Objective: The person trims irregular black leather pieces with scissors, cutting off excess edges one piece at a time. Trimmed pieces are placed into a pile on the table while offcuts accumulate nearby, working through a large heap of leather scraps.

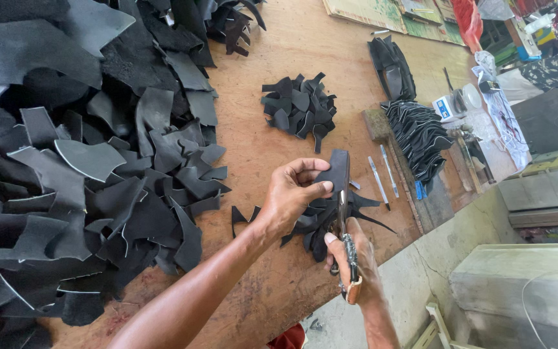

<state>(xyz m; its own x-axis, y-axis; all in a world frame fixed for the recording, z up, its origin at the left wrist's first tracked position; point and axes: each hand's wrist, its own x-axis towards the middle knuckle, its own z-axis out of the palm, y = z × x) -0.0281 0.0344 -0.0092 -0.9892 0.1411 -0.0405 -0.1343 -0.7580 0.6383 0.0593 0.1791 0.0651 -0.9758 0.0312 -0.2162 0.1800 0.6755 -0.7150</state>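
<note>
Wooden workbench (pixel 272 278), worn and bare in the middle, carries a very large heap of black offcuts (pixel 79 161) along its left side, a small sorted pile of cut pieces (pixel 299 110) near the centre, and a fanned stack of black cut parts (pixel 418 132) toward the right edge. Two pens (pixel 382 178) lie just beside that stack.

Left hand (pixel 292 194) grips a flat black piece (pixel 338 171), thumb on its near face and fingers curled behind, holding it upright above a loose scatter of trimmings (pixel 330 216). Right hand (pixel 353 258) is closed around the handles of metal shears (pixel 343 239), whose blades run up to the lower edge of the held piece. Whether the blades are already biting cannot be told.

Risks noted:
- The left thumb sits close to the blade line; a slip of the piece or a cut carried too far could nick it.
- The piece is held in the air, unsupported. It may flex or twist between the blades and give a ragged or off-line edge.
- Trimmings lie close to the bench edge; more falling there could slide to the floor.
- Fresh waste dropping onto the scatter may mix with usable pieces if the piles creep together.
</note>
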